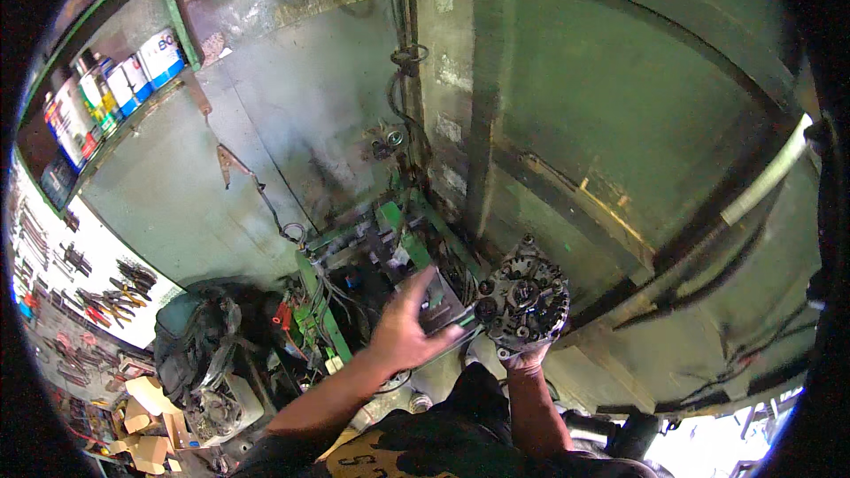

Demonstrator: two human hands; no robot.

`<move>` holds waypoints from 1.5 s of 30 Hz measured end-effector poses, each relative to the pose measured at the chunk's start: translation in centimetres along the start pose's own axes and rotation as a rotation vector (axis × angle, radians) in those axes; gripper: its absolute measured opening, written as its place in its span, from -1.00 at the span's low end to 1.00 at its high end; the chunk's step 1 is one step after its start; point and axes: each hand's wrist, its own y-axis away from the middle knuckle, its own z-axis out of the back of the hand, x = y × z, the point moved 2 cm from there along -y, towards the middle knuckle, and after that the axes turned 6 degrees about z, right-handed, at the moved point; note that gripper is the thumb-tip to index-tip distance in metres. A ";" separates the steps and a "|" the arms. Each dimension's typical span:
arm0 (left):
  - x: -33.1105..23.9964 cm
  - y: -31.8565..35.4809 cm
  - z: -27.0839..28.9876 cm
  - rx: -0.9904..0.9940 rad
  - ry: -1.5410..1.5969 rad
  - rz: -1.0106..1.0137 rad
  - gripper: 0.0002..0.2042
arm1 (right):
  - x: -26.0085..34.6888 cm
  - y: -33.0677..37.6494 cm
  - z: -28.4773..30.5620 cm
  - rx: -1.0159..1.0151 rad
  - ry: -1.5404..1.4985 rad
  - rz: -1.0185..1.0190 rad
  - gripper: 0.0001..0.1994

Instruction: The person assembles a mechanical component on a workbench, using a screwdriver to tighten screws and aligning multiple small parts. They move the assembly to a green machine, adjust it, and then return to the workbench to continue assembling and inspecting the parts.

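An alternator, grey metal with its round slotted end and dark inner parts facing up, rests in my right hand. That hand grips it from below, and its fingers are mostly hidden under the housing. To the left, my left hand is open, thumb and fingers spread apart, with nothing seen in it. It hovers beside the alternator, in front of a dark box-shaped part on a green metal frame. Whether the hand touches that part I cannot tell.
Cables and a red clamp lie around the frame. A dark bag sits at left, above opened cardboard boxes. Pliers hang on a white board. Cans stand on a shelf. Green metal panels rise ahead and right.
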 end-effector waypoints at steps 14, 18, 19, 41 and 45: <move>10.5 -14.2 2.6 -0.093 0.066 0.348 -0.29 | -2.6 -24.8 21.9 -0.037 0.299 -0.543 -0.34; 8.9 -15.4 2.1 -0.168 -0.015 0.400 -0.30 | -6.2 -28.8 24.5 -0.161 0.396 -0.706 -0.35; 8.9 -15.5 2.1 -0.203 -0.067 0.393 -0.31 | -6.7 -29.4 25.0 -0.181 0.426 -0.737 -0.35; 6.5 -13.9 8.0 -0.016 -0.595 0.171 -0.17 | -9.1 -28.7 14.5 0.101 1.294 -1.114 -0.40; 8.7 -11.1 1.8 -0.032 -0.219 0.270 -0.01 | -11.1 -30.9 13.5 0.092 1.179 -1.093 -0.46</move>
